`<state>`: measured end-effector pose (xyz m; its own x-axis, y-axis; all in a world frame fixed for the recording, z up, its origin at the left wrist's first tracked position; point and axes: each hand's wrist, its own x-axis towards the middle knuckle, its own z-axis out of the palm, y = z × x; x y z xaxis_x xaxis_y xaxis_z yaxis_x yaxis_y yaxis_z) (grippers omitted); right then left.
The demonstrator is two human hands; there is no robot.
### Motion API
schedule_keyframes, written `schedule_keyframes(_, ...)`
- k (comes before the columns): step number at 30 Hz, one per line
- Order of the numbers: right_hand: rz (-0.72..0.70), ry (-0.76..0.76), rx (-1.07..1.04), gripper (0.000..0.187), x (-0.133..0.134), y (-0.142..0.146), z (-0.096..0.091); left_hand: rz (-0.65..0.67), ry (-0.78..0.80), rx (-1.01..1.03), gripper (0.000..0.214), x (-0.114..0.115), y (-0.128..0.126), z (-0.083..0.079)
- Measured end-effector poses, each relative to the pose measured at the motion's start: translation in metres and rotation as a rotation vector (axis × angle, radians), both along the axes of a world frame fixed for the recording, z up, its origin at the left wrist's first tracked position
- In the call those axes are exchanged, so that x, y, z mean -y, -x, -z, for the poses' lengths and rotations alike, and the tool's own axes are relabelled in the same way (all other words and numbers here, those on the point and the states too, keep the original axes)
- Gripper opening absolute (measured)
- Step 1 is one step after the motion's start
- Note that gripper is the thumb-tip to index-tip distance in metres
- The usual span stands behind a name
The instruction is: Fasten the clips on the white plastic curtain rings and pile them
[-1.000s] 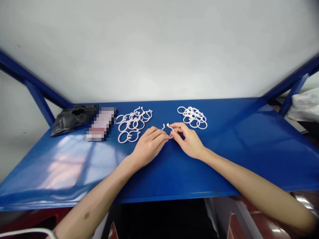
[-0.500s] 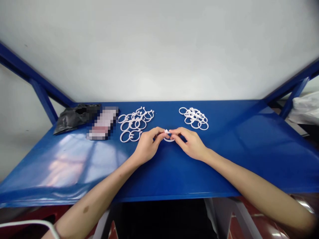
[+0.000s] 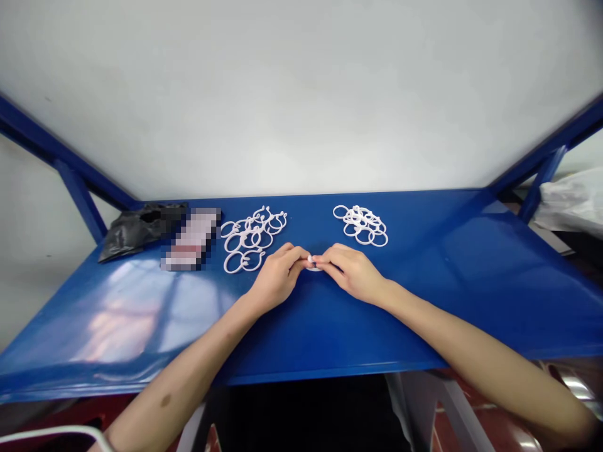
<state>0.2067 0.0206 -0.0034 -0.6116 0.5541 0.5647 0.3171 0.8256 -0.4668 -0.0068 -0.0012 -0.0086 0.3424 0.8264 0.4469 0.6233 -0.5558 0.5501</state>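
My left hand [image 3: 279, 278] and my right hand [image 3: 352, 274] meet fingertip to fingertip over the blue table [image 3: 452, 282], both pinched on one small white plastic ring [image 3: 313, 262]. The ring is mostly hidden between my fingers and lies close to the table top. A loose pile of white open rings [image 3: 251, 237] lies just beyond my left hand. A smaller, tighter pile of white rings [image 3: 362, 224] lies beyond my right hand.
A crumpled black bag [image 3: 136, 229] lies at the back left of the table, with a blurred flat rectangular object [image 3: 191, 240] beside it. Blue frame struts [image 3: 70, 179] rise at both sides. A white wall stands behind. A white bag [image 3: 572, 201] sits off the right edge.
The ring was open and held up between my fingers; my hands have since come together and lowered, squeezing it between the fingertips.
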Motion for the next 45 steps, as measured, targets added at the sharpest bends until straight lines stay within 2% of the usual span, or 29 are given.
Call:
schedule_keyframes(2, 0.102, -0.048, 0.024, 0.019, -0.008, 0.0, 0.001, -0.053, -0.072, -0.115, 0.013, -0.007, 0.004, -0.003)
schedule_keyframes(5, 0.321, -0.154, 0.067, 0.021, -0.026, -0.006, 0.001, -0.2, -0.198, -0.268, 0.023, -0.017, 0.014, -0.004)
schedule_keyframes(9, 0.617, -0.305, 0.133, 0.022, -0.053, -0.023, 0.003, -0.423, -0.213, -0.421, 0.033, -0.027, 0.026, 0.001)
schedule_keyframes(11, 0.706, -0.319, 0.159, 0.022, -0.063, -0.031, 0.005, -0.489, -0.209, -0.477, 0.033, -0.029, 0.03, 0.005)
schedule_keyframes(13, 0.737, -0.31, 0.172, 0.023, -0.069, -0.036, 0.008, -0.513, -0.219, -0.504, 0.027, -0.029, 0.032, 0.009)
schedule_keyframes(16, 0.736, -0.305, 0.151, 0.026, -0.07, -0.038, 0.01, -0.492, -0.243, -0.494, 0.016, -0.03, 0.033, 0.011)
schedule_keyframes(21, 0.668, -0.315, 0.124, 0.024, -0.06, -0.031, 0.004, -0.41, -0.233, -0.374, 0.014, -0.026, 0.029, 0.003)
schedule_keyframes(24, 0.574, -0.296, 0.111, 0.022, -0.049, -0.025, -0.002, -0.363, -0.206, -0.292, 0.011, -0.018, 0.021, -0.003)
schedule_keyframes(26, 0.46, -0.242, 0.095, 0.022, -0.038, -0.018, -0.004, -0.321, -0.206, -0.265, 0.009, -0.01, 0.013, -0.007)
schedule_keyframes(28, 0.333, -0.128, 0.072, 0.024, -0.025, -0.01, -0.005, -0.254, -0.218, -0.246, 0.01, -0.003, 0.006, -0.01)
schedule_keyframes(30, 0.245, 0.061, 0.028, 0.026, -0.012, -0.002, -0.005, -0.159, -0.234, -0.226, 0.011, 0.003, 0.0, -0.011)
schedule_keyframes(33, 0.209, 0.357, -0.069, 0.024, 0.0, 0.007, -0.004, -0.031, -0.232, -0.207, 0.013, 0.008, -0.007, -0.01)
schedule_keyframes(36, 0.201, 0.457, -0.142, 0.017, 0.003, 0.008, -0.002, 0.038, -0.226, -0.18, 0.012, 0.01, -0.009, -0.009)
schedule_keyframes(38, 0.199, 0.442, -0.16, 0.015, 0.002, 0.007, 0.0, -0.01, -0.246, -0.123, 0.011, 0.01, -0.009, -0.01)
schedule_keyframes(40, 0.199, 0.407, -0.159, 0.016, 0.001, 0.005, 0.0, -0.151, -0.232, -0.056, 0.01, 0.01, -0.008, -0.012)
schedule_keyframes(42, 0.19, 0.366, -0.152, 0.017, 0.001, 0.004, 0.0, -0.267, -0.142, -0.001, 0.01, 0.01, -0.005, -0.015)
schedule_keyframes(45, 0.151, 0.317, -0.123, 0.016, 0.003, 0.004, -0.003, -0.209, 0.077, 0.065, 0.014, 0.007, -0.002, -0.018)
